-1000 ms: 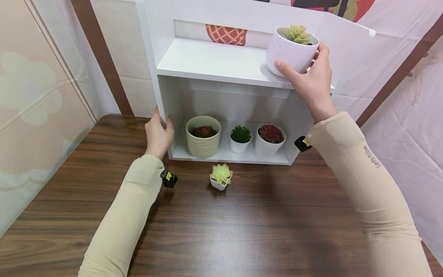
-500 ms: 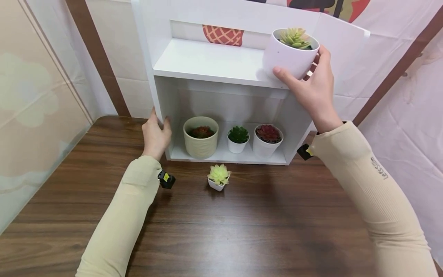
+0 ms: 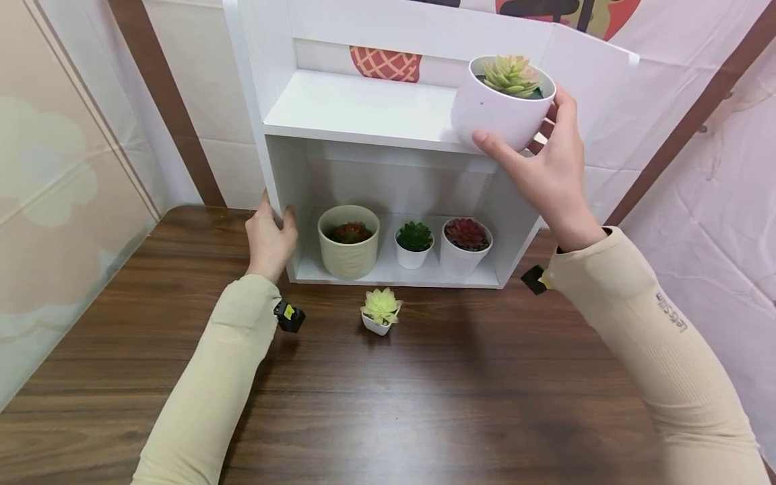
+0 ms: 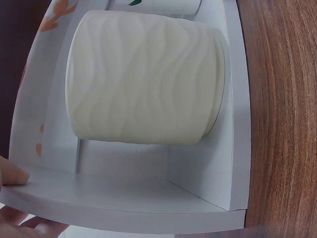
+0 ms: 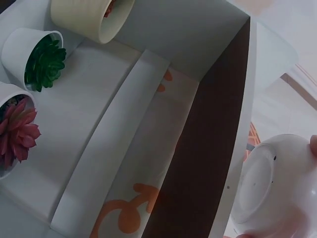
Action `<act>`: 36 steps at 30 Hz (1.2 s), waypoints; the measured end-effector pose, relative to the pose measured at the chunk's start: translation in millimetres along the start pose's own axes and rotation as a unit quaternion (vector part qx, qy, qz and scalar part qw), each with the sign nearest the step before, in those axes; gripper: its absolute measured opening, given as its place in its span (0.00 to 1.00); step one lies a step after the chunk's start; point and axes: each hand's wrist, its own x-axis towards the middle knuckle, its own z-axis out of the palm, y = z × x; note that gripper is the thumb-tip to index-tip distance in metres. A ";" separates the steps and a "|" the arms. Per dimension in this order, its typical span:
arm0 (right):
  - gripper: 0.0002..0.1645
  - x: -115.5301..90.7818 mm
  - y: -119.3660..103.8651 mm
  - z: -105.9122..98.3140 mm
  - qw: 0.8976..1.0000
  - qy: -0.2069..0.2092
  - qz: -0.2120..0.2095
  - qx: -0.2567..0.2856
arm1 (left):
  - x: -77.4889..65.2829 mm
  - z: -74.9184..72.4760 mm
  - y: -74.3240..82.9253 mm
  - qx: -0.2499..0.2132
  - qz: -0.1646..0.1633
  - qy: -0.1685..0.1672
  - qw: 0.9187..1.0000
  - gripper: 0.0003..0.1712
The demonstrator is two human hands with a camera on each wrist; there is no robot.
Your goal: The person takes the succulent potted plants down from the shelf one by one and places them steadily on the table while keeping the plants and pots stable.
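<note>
My right hand [image 3: 548, 165] holds a white pot [image 3: 494, 111] with a pale green succulent [image 3: 512, 75], thumb on the near side. The pot is at the front edge of the upper board [image 3: 364, 108] of a white shelf unit; its underside shows in the right wrist view, beyond the board's edge. My left hand [image 3: 269, 239] grips the unit's left side panel [image 4: 124, 213], thumb inside, other fingers outside. On the lower level stand a cream wavy pot [image 4: 143, 79], a small white pot with a green succulent [image 3: 415, 244] and a white pot with a red succulent [image 3: 465, 246].
A small white pot with a yellow-green succulent [image 3: 380, 311] stands on the brown wooden table [image 3: 388, 411], just before the unit. Behind the unit hangs a light cloth [image 3: 685, 101] with printed figures.
My right hand has brought the white pot slightly toward me and down, off the upper board's surface. My left hand keeps its grip on the side panel. The head view has shifted a little.
</note>
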 end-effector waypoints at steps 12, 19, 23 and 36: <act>0.53 -15.3 0.1 -6.4 1.000 -0.007 -0.026 -0.005 | 0.0 1.6 -1.8 0.000 0.002 0.006 1.000 0.25; 0.52 -24.5 -0.7 -9.4 0.999 -0.012 -0.037 0.017 | -0.6 0.7 -0.3 0.000 0.000 0.001 1.000 0.25; 0.52 -30.4 0.6 -10.7 0.998 -0.013 -0.056 0.004 | -0.6 0.2 0.9 0.001 -0.004 -0.002 1.000 0.25; 0.53 -48.4 6.3 -13.6 0.997 -0.027 -0.066 -0.001 | -0.4 1.3 0.1 -0.001 -0.003 -0.003 1.000 0.25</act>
